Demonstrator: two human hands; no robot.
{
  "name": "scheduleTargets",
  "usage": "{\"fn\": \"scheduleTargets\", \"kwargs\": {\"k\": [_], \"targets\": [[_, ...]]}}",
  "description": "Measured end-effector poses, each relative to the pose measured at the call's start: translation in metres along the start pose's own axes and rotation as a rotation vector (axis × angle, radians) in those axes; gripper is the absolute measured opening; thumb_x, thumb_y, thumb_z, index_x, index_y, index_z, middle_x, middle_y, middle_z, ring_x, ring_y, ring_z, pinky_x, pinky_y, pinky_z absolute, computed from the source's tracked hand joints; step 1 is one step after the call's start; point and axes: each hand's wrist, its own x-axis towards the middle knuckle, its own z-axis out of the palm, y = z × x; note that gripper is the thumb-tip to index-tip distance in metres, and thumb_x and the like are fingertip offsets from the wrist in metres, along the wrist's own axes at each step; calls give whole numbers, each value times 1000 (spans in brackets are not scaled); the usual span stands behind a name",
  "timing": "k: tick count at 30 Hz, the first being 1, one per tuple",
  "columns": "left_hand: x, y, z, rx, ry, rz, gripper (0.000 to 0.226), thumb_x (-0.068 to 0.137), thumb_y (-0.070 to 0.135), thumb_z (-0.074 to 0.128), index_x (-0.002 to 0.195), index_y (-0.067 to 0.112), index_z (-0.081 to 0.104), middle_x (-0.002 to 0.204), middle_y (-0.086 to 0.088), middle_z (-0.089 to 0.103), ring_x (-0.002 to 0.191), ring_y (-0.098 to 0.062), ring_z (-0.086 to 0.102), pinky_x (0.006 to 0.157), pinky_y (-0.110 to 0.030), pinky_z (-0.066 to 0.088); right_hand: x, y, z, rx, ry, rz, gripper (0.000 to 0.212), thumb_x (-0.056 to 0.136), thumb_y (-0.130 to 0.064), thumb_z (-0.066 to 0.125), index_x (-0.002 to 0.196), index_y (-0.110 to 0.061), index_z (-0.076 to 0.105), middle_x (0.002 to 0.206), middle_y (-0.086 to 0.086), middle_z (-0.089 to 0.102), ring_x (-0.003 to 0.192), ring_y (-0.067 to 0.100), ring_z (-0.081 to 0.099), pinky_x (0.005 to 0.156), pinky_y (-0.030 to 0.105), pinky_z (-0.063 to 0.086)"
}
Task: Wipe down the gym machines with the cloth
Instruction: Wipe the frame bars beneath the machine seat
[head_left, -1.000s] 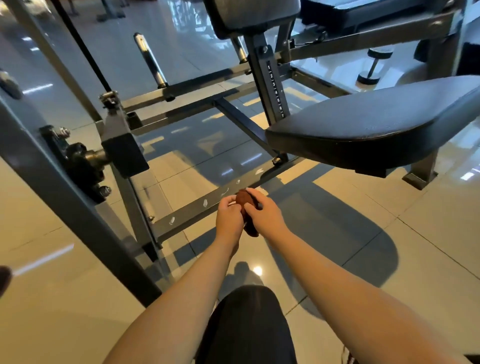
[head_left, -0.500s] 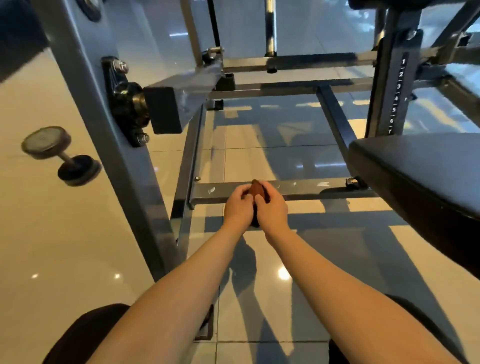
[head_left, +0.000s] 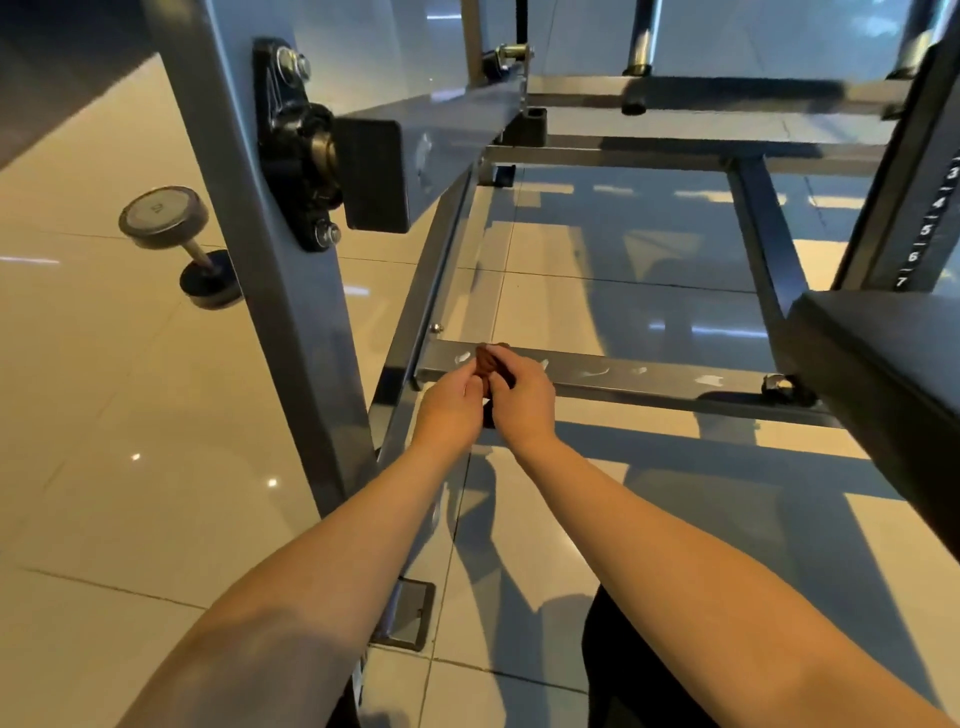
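Both our hands grip one item: left hand (head_left: 451, 401) and right hand (head_left: 525, 401), fingers curled, pinch a small bunched brown cloth (head_left: 488, 360) between them, over the left end of the machine's low crossbar (head_left: 649, 376). Left to right we list: round-headed dumbbell (head_left: 174, 231), metal handle, on glossy cream floor tiles (head_left: 104, 415); grey painted steel upright (head_left: 293, 322); black cast bearing block (head_left: 296, 145), bolted on; crossbar, flat, white-streaked; black padded seat (head_left: 893, 374), grained.

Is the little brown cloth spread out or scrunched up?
Scrunched up: the brown cloth is a wad pinched between left hand and right hand.
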Motion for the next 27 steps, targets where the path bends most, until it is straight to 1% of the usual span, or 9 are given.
{"fn": "scheduleTargets", "kwargs": {"k": [3,6,9,11,13,16,18,23,27], "targets": [[14,-13,-5,134,77,57,39,108,14,34,138,17,59,150,-6,51,148,-22,33,112,-33,33,19,14,12,-115,-69,-84,43,92,-1,58,128,-20,71,121,4,69,115,18,60,100,23,43],[33,-37,-5,309,36,95,42,109,16,35,148,13,49,159,-6,40,154,-21,20,124,-41,21,39,18,12,-214,-22,-157,44,89,2,57,124,-20,73,117,7,69,108,23,63,99,36,49],[44,-55,-4,406,-23,26,48,111,20,31,158,12,29,168,-1,19,156,-16,6,126,-33,8,61,24,15,-310,40,-218,43,90,7,55,126,-11,70,124,13,67,114,27,60,100,20,38],[44,-62,-4,409,-2,56,48,111,19,32,158,10,29,168,-1,19,156,-15,8,125,-28,6,68,29,27,-464,-14,-250,42,91,-1,58,128,-16,69,135,11,63,124,32,54,106,33,40],[43,-66,-8,334,34,64,47,111,18,33,157,9,33,166,-2,24,154,-14,16,125,-27,11,64,26,44,-591,-88,-294,36,91,-8,61,123,-19,72,137,6,61,129,32,48,101,44,43],[40,-69,-10,246,62,60,45,110,20,37,155,14,38,164,1,31,152,-12,23,124,-29,18,55,20,54,-602,-159,-467,28,87,-9,69,111,-20,77,127,4,69,126,31,53,98,45,48],[39,-68,-10,208,71,46,45,110,22,37,154,15,40,163,4,32,151,-10,24,124,-28,18,63,27,44,-652,-195,-531,35,87,-6,69,118,-21,75,133,5,66,128,32,53,104,46,47],[40,-67,-8,167,85,9,45,111,27,36,154,17,41,163,8,32,151,-7,23,123,-25,18,86,36,31,-715,-97,-317,42,93,-8,62,132,-22,67,145,4,56,132,30,48,107,43,40],[39,-66,-5,118,112,9,43,111,26,35,151,17,46,159,7,40,145,-3,30,109,-3,17,61,27,53,-557,-107,-480,31,88,-6,66,114,-20,76,126,2,70,119,29,58,100,41,48]]}}
